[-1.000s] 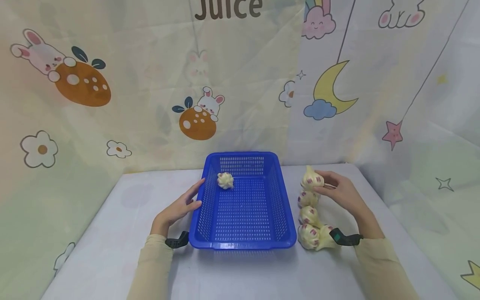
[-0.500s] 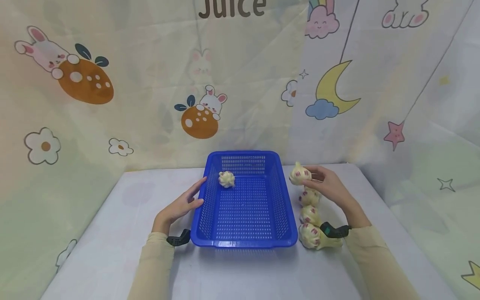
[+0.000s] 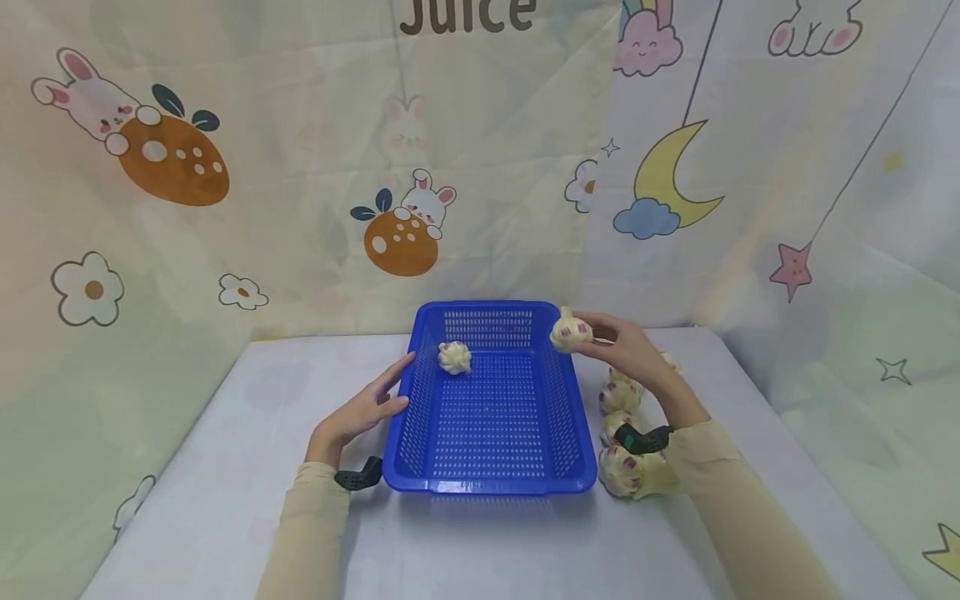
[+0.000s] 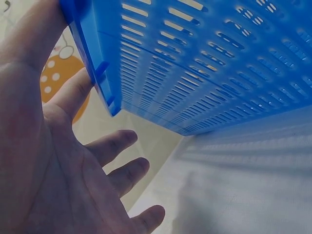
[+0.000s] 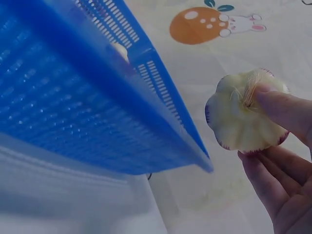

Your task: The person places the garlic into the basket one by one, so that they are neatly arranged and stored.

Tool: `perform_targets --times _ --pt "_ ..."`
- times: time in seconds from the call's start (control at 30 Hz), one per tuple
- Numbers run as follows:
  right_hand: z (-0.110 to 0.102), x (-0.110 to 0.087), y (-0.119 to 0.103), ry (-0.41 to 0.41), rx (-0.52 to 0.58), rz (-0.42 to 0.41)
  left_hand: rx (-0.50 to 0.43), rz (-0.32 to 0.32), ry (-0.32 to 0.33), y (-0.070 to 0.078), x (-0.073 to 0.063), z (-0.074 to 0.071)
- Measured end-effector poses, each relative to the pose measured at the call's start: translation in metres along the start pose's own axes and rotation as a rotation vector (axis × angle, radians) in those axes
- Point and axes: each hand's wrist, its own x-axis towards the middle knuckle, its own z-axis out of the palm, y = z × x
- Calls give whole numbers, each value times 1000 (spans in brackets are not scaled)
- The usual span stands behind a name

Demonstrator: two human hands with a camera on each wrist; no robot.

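Note:
My right hand pinches a garlic bulb between thumb and fingers, over the right rim at the back of a blue plastic basket. In the right wrist view the held garlic bulb shows its root end, with the thumb against it. My left hand touches the basket's left rim. In the left wrist view the thumb and index finger of the left hand meet the rim, while the other fingers extend loosely. Inside the basket, another garlic bulb lies at the back left.
Several more garlic bulbs lie in a row to the right of the basket, partly hidden under my right forearm. Behind the white table hangs a printed cloth with cartoon rabbits and a moon.
My right hand has lifted the garlic bulb from the back of the row and carried it left to the basket's right rim. The left hand stays at the left rim.

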Motion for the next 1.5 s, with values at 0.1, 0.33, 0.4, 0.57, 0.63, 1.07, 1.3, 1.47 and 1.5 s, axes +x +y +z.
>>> perform_targets --times 0.1,0.33,0.4,0.57,0.63,1.07,1.3,1.47,1.5 --pt "4 11 -7 -14 2 6 -2 -2 2 1 -1 0" --pt "12 34 -20 -46 -16 17 -7 8 -2 3 -1 1" --pt "16 40 -23 -49 -15 20 -7 9 -2 4 -1 1" --pt "27 54 -27 -51 -9 23 -8 1 -2 4 0 1" --pt "32 59 -28 -56 2 22 -9 -3 0 3 0 0" --pt "64 83 -27 -3 8 19 -4 17 -8 -1 1 -2" --pt "79 88 -23 19 -45 55 -2 14 -10 -1 1 -2" --pt "88 90 -21 14 -109 71 -12 18 -12 -1 0 -2" --pt "89 91 -21 12 -125 74 -14 21 -13 0 -1 -2"
